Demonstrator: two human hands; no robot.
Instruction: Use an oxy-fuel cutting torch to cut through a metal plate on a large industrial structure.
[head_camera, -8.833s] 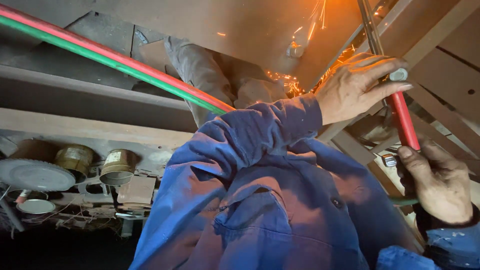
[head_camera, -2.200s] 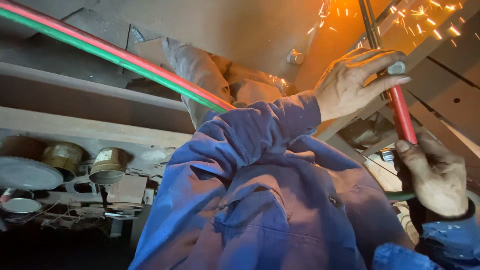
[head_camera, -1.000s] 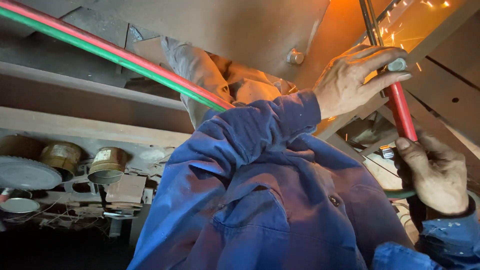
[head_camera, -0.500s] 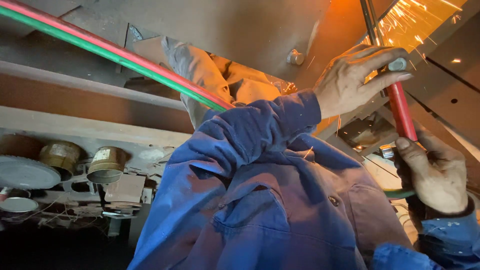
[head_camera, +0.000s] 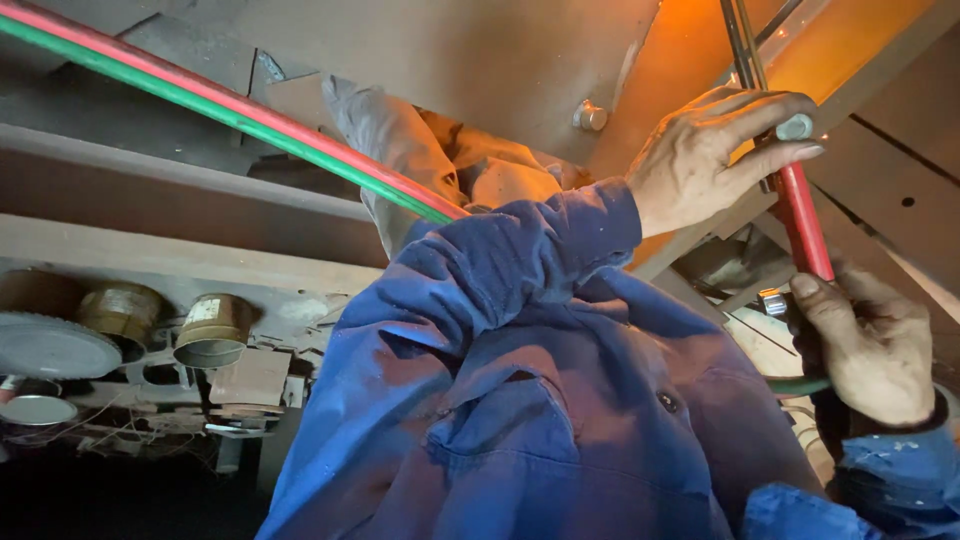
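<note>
Left hand (head_camera: 715, 155) pinching valve knob (head_camera: 796, 127) at top of red torch handle (head_camera: 805, 220). Right hand (head_camera: 875, 345) wrapped tight round handle's lower end. Torch upright at right, red-green hoses (head_camera: 230, 110) trailing upper left.

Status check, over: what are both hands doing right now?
Left hand and right hand both grip the red torch. Twin hoses trail left. Nothing blocking.

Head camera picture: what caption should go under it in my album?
Left hand and right hand grip a red torch under orange-lit steel, blue sleeves and red-green hoses in view.
</note>
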